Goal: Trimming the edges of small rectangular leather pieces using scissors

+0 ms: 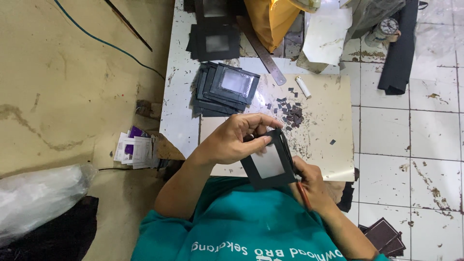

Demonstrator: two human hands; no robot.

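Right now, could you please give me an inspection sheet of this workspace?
Surface: pale cutting board on a worn white table, scarred and scuffed.
Job's things: black frame piece with clear window, held up over the board.
Clutter: stack of similar black frames, small black offcuts, metal ruler, white lighter.
Hands: left hand grips the frame's top edge; right hand at its right edge, holding a thin tool.
Cables: blue cable on the floor.
Surroundings: tiled floor, plastic bag, paper cards.
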